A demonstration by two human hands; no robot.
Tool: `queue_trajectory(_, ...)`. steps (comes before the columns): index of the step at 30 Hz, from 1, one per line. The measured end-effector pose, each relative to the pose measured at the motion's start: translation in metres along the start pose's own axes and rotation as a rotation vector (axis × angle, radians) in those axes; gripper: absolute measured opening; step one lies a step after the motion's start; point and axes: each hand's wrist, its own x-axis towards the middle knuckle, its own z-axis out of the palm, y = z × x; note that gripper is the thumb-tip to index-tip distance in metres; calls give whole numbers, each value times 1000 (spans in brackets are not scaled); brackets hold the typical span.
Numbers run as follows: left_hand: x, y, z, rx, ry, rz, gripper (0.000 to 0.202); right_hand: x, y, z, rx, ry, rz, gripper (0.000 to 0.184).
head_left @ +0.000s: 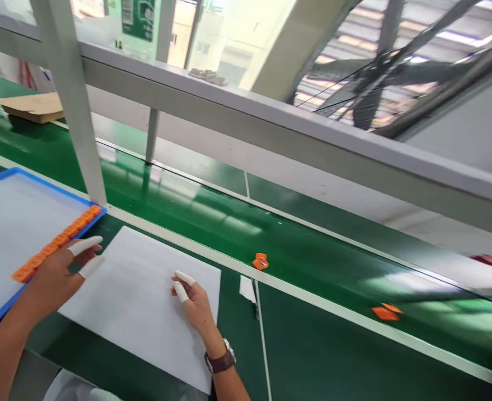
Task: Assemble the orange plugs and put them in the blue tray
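Note:
My left hand (pixel 60 270) hovers at the edge of a blue-rimmed tray (pixel 4 181), fingers spread and capped with white finger cots, holding nothing. A row of small orange parts (pixel 56 243) lines the tray's right edge just beside those fingers. My right hand (pixel 193 303), wearing a wristwatch and finger cots, rests on a white foam sheet (pixel 141 303) with fingers loosely curled and nothing visible in them. Two more orange parts, one (pixel 260 261) and another (pixel 384 312), lie on the green conveyor belt (pixel 196 206).
A grey metal post (pixel 77 111) stands at the tray's far corner, under a long grey rail (pixel 271 128). A small white tag (pixel 247 288) lies by the belt's edge. Cardboard (pixel 33 106) sits far left. A large fan (pixel 379 61) hangs overhead.

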Motion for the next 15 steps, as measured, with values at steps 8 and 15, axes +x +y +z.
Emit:
queue_trajectory(8,1,64,141,14,-631,766,30,20,-14,-104,-383,372,-24,50)
queue_trajectory(15,15,46,161,-92,-685,804,19,55,9,-203,-551,620,163,64)
